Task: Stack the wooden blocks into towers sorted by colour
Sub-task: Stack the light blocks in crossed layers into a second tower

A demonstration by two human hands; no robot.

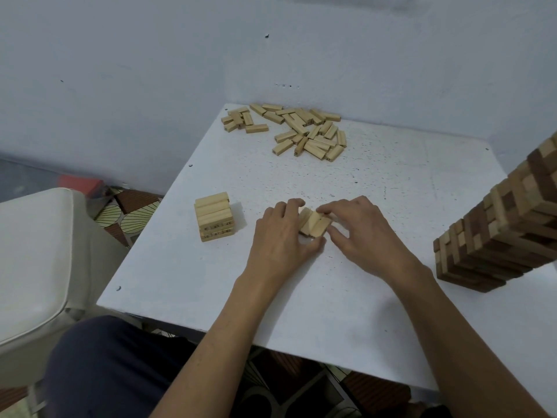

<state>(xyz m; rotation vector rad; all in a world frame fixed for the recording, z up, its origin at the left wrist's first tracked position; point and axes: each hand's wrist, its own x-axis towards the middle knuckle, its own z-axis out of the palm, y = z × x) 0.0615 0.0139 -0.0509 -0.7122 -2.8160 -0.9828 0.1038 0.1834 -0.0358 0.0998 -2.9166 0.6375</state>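
Observation:
A small group of light wooden blocks (313, 225) lies side by side on the white table (376, 188), pressed between both hands. My left hand (280, 236) clasps its left side, and my right hand (358, 227) grips its right side with fingertips on top. A short light-wood tower (214, 217) stands to the left of my hands. Several loose light blocks (301, 129) lie scattered at the table's far edge. A tall tower of mixed dark and light blocks (500, 224) rises at the right.
A pale wall runs behind the table. A white cushioned seat (33, 260) stands to the left, over a patterned floor. My knee in dark cloth (105, 366) shows below the table's near edge.

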